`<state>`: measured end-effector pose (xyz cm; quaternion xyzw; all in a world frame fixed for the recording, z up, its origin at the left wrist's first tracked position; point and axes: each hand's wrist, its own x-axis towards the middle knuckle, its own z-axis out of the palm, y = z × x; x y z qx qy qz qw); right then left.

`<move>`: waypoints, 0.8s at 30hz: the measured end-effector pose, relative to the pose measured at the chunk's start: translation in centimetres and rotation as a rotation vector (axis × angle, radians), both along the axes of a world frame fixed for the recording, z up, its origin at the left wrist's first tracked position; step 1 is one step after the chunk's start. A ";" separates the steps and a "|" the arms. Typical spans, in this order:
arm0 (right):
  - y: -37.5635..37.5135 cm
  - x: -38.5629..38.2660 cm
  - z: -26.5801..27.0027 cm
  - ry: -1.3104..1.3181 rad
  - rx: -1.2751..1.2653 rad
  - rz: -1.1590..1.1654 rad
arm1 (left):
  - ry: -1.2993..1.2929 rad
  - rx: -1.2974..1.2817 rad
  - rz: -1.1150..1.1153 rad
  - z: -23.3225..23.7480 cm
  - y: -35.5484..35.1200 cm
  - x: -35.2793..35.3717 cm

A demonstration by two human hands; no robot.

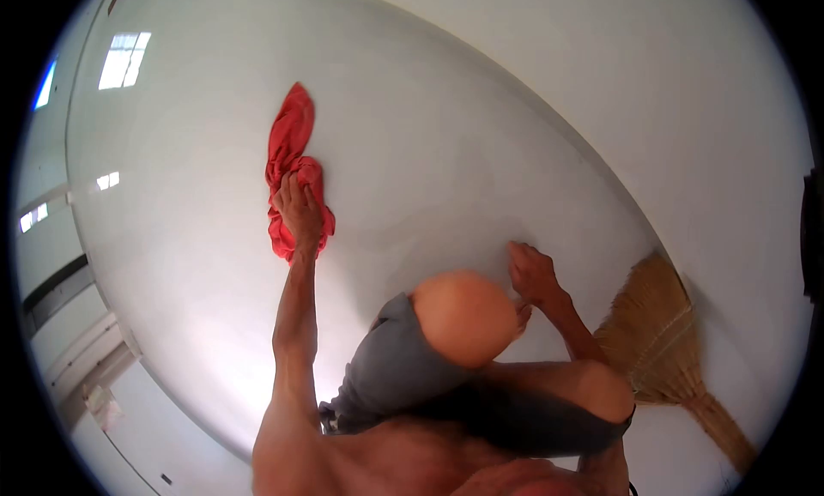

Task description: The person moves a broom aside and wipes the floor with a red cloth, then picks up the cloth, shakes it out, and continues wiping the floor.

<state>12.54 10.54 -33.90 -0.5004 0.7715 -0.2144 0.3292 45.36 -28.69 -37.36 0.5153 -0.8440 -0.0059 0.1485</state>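
Head view: toward eleven o'clock, the left hand grips the bunched red cloth on the glossy floor, fingers bent into its folds. The right hand, right of centre toward four o'clock, looks loosely curled and seemingly empty; farther toward four lies a straw broom.

And there's the left arm, stretched long toward the far side, elbow almost straight, running down into the wrist. The left hand is back-up, fingers slightly bent and pointing far. Over on the right, the right forearm emerges beyond the bent right knee, angling far and left. The right hand sits low near the left knee, fingers bunched, their exact curl hard to make out.
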 end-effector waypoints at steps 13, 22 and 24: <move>1.7 -2.8 -1.5 0.104 0.078 -0.002 | 0.189 -0.192 0.074 -2.5 1.5 -0.7; -1.5 2.3 -0.4 0.176 0.087 0.285 | 0.385 0.121 -0.245 -1.4 18.7 -14.5; -2.3 1.2 0.0 0.218 0.061 0.327 | 0.385 0.136 -0.370 -0.8 22.4 -16.5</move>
